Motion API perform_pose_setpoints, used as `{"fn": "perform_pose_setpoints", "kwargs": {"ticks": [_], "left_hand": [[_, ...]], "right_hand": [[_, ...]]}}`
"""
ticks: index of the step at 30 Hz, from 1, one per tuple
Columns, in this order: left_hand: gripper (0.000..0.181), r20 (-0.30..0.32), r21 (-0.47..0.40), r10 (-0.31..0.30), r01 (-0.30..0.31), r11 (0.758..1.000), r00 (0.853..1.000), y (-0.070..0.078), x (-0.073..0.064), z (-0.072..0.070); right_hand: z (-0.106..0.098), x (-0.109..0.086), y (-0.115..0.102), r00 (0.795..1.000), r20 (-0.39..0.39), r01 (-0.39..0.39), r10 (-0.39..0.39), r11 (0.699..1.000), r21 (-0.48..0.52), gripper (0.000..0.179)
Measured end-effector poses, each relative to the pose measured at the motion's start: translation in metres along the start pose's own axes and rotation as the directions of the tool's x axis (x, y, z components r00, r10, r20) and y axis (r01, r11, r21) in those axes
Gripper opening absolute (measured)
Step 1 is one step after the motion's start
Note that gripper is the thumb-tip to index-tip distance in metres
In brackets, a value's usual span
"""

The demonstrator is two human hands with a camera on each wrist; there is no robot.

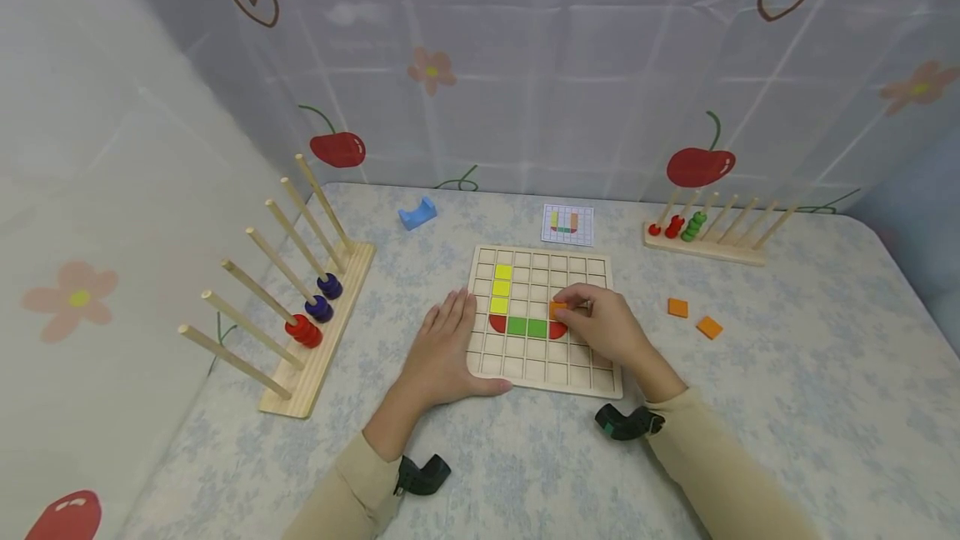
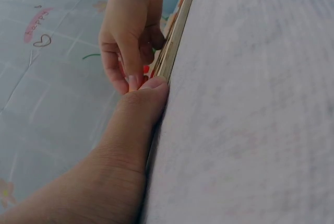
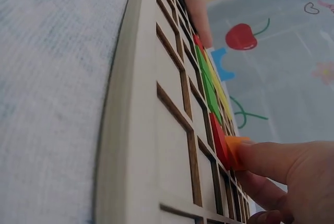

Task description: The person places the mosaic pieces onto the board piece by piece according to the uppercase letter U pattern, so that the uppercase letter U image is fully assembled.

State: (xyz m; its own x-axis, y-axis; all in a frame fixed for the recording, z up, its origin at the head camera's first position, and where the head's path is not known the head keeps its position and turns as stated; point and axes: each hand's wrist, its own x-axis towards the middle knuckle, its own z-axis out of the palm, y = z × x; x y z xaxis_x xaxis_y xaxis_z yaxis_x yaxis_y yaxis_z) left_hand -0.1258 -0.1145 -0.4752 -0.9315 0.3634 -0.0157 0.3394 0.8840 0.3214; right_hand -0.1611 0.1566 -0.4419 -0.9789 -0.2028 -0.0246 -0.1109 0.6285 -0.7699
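Note:
A wooden grid board (image 1: 546, 369) lies on the table, holding several yellow square tiles (image 1: 500, 288), two green tiles (image 1: 527, 327) and two red rounded corner tiles (image 1: 498, 323). My right hand (image 1: 606, 323) pinches an orange square tile (image 1: 556, 310) between thumb and fingers, just above the right-hand red tile (image 3: 219, 139). In the right wrist view the orange tile (image 3: 236, 150) is tilted against the grid. My left hand (image 1: 444, 352) rests flat along the board's left edge, fingers straight, its thumb at the front edge.
Two loose orange tiles (image 1: 678, 307) lie right of the board. A pattern card (image 1: 567, 225) and a blue curved block (image 1: 417, 213) sit behind it. Wooden peg stands with beads flank the board, a large one (image 1: 318, 373) at left and a smaller one (image 1: 705, 252) at back right.

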Motion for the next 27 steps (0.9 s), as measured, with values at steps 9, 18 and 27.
{"fn": "perform_pose_setpoints", "kwargs": {"ticks": [9, 18, 27], "left_hand": [[0.139, 0.005, -0.005, -0.004, 0.004, 1.0, 1.0, 0.0005, 0.0007, -0.0005], [0.139, 0.016, -0.004, -0.008, 0.008, 1.0, 1.0, 0.0014, 0.0005, -0.0027], [0.138, -0.011, -0.015, 0.006, -0.007, 1.0, 1.0, 0.0014, -0.0001, -0.0008]], "right_hand": [[0.0023, -0.0008, 0.0016, 0.997, -0.039, 0.057, -0.062, 0.991, -0.117, 0.017], [0.0045, -0.0011, 0.0038, 0.996, -0.024, 0.078, -0.084, 0.979, -0.186, 0.021], [-0.0035, -0.0075, 0.0019, 0.996, 0.021, 0.091, -0.089, 0.979, -0.182, 0.026]]}}
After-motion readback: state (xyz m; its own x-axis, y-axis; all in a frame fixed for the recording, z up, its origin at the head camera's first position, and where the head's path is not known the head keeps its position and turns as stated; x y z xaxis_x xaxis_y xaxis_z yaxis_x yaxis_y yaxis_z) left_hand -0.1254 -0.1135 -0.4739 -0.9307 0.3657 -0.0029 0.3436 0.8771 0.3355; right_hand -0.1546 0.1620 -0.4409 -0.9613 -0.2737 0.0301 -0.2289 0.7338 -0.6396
